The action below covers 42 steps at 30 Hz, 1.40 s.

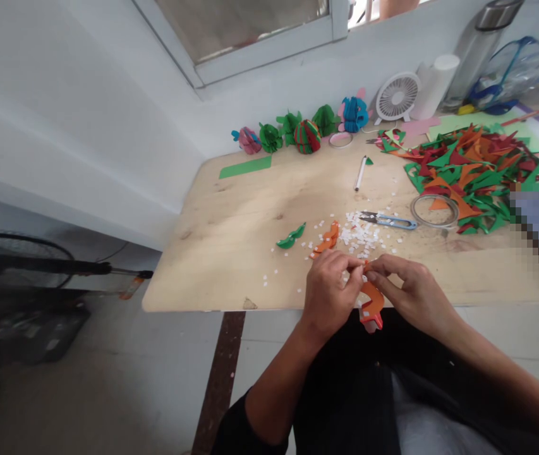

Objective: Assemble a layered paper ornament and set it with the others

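At the table's front edge my left hand (333, 287) and my right hand (409, 287) meet, both with fingers pinched on an orange paper piece (372, 297) that hangs below the fingertips. Its lower end is red and pinkish. Just beyond my left hand lies a folded orange paper strip (328, 239), and left of it a green paper piece (291, 236). Small white paper squares (359, 237) are scattered in front of my hands. Blue-handled thread snips (387, 220) lie behind them, beside a roll of clear tape (435, 210).
A heap of green, red and orange scraps (482, 167) covers the right side. Folded paper figures (307, 136), a white fan (397, 98) and a bottle (478, 54) stand along the wall. A pen (361, 174) and green strip (245, 167) lie on the table (217, 253).
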### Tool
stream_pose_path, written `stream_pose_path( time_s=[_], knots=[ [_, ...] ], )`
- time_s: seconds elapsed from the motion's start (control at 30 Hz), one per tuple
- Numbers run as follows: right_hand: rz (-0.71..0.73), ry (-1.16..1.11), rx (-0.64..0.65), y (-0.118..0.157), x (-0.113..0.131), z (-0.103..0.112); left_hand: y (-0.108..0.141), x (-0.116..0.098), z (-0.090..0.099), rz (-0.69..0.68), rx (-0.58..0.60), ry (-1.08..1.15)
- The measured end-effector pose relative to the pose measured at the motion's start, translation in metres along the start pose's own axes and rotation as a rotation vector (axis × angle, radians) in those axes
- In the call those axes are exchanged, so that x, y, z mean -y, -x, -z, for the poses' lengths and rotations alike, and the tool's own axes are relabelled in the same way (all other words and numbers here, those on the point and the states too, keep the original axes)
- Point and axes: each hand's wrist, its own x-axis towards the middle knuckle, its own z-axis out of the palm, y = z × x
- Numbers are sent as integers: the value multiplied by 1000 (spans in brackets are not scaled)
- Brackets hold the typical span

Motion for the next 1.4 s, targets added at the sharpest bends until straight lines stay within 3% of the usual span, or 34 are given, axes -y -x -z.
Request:
stream_pose_path(
  time_s=[0.17, 0.53, 0.77, 1.1, 1.27, 1.4],
  knots=[
    [-67, -37, -3, 0, 1, 1, -1, 5, -3, 145, 13, 204],
    [-105, -97, -9, 1, 1, 0, -1, 1, -6, 96, -56, 127],
    [-215, -180, -15, 0, -6, 1, 4, 20, -14, 332, -98, 211],
    [-286, -367, -55, -4, -18, 0, 21, 42, -28, 228, 52, -55],
    [-326, -417, -56, -7, -17, 0, 19, 50, -22, 241, -20, -156],
    [-355, -449, -49, -9, -17, -1, 0, 60, -13, 217, -69, -329]
  ],
)
